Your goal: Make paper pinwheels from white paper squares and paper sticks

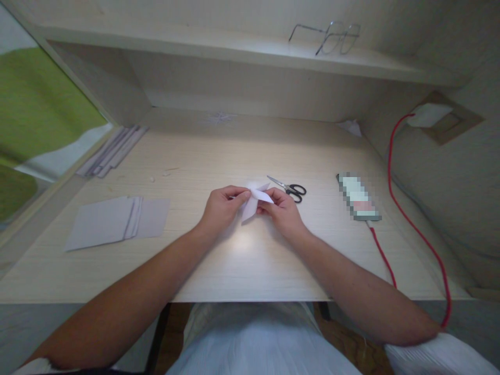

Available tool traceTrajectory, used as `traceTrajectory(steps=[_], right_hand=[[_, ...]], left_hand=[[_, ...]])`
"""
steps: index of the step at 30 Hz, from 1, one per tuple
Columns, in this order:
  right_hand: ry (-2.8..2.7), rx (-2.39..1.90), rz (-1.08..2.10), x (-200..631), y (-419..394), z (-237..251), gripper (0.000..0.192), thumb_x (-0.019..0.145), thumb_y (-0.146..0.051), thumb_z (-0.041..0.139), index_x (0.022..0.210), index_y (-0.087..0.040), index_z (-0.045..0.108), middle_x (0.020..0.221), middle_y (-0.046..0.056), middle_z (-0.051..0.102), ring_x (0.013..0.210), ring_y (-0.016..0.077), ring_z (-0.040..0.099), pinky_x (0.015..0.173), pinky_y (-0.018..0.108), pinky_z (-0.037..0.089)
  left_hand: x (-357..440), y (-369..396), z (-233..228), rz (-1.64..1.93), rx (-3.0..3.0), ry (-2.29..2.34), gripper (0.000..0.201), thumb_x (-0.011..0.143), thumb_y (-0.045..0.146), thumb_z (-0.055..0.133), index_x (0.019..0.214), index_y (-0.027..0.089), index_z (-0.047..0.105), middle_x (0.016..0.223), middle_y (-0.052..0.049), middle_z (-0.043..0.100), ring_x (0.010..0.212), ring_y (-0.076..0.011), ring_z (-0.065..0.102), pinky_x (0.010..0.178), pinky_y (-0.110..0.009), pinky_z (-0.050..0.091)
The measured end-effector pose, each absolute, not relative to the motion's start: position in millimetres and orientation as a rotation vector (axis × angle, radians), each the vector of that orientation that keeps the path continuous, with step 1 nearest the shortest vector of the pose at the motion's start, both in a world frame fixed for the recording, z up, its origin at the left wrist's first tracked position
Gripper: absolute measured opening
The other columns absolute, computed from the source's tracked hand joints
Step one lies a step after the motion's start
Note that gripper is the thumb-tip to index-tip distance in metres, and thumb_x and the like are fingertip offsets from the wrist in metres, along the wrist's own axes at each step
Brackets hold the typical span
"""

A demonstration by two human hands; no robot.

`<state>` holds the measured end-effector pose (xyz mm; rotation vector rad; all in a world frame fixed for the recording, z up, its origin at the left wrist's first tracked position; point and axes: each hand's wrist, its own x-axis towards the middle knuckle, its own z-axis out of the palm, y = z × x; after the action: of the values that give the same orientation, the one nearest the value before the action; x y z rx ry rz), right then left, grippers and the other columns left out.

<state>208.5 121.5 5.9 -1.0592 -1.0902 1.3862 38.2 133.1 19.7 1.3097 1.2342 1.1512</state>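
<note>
Between my hands, above the middle of the desk, is a folded white paper pinwheel [254, 196] with pointed flaps spreading several ways. My left hand [225, 204] pinches its left side, thumb on top near the centre. On the other side my right hand [284, 209] grips a right-hand flap, with fingers partly hidden behind the paper. Just beyond my right hand lie scissors [289, 188] with black handles, blades pointing to the back left; the hand partly overlaps their near handle.
Flat paper sheets [101, 221] lie at left, with paper strips [113, 151] behind them. White scraps [221, 119] and a folded paper piece [351, 127] rest at the back. A phone [358, 197] with a red cable [416, 219] is at right. Eyeglasses [332, 39] sit on the shelf [219, 44].
</note>
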Motion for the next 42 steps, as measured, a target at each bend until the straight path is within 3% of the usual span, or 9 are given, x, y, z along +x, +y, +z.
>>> traceTrajectory(steps=[11, 20, 30, 35, 42], right_hand=[[-1.159, -1.152, 1.317, 211, 120, 6, 0.01, 0.067, -0.025, 0.071, 0.072, -0.021, 0.065, 0.063, -0.002, 0.066, 0.064, 0.0157, 0.059, 0.066, 0.029, 0.048], [-1.066, -1.092, 1.405, 210, 124, 2, 0.018, 0.066, -0.028, 0.075, 0.079, -0.022, 0.065, 0.065, -0.002, 0.067, 0.062, 0.016, 0.061, 0.068, 0.031, 0.05], [-1.144, -1.11, 1.313, 211, 120, 9, 0.018, 0.065, -0.023, 0.07, 0.078, -0.023, 0.058, 0.067, -0.005, 0.062, 0.064, 0.016, 0.059, 0.066, 0.03, 0.048], [-1.113, -1.082, 1.343, 211, 120, 10, 0.028, 0.062, -0.022, 0.073, 0.079, -0.024, 0.051, 0.066, -0.006, 0.06, 0.061, 0.0152, 0.058, 0.061, 0.028, 0.047], [-1.147, -1.086, 1.26, 217, 119, 21, 0.029, 0.07, -0.03, 0.077, 0.082, -0.025, 0.052, 0.059, -0.007, 0.06, 0.051, 0.0124, 0.051, 0.053, 0.026, 0.039]], left_hand=[[41, 130, 23, 1.099, 1.305, 1.268, 0.024, 0.072, 0.036, 0.08, 0.081, 0.013, 0.082, 0.079, -0.008, 0.079, 0.073, -0.0207, 0.067, 0.071, -0.032, 0.05], [39, 134, 18, 1.162, 1.248, 1.192, 0.019, 0.067, 0.031, 0.083, 0.08, 0.017, 0.08, 0.083, -0.006, 0.078, 0.078, -0.0194, 0.068, 0.081, -0.033, 0.051], [32, 135, 23, 1.129, 1.574, 1.153, 0.013, 0.077, 0.03, 0.076, 0.081, 0.019, 0.078, 0.085, -0.005, 0.073, 0.082, -0.0195, 0.066, 0.077, -0.031, 0.048], [31, 135, 22, 1.098, 1.676, 1.133, 0.012, 0.081, 0.029, 0.073, 0.084, 0.018, 0.079, 0.087, -0.005, 0.072, 0.084, -0.0193, 0.065, 0.076, -0.031, 0.046], [26, 141, 22, 1.11, 1.251, 1.001, 0.021, 0.073, 0.034, 0.083, 0.086, 0.018, 0.079, 0.081, -0.004, 0.074, 0.074, -0.017, 0.064, 0.074, -0.03, 0.047]])
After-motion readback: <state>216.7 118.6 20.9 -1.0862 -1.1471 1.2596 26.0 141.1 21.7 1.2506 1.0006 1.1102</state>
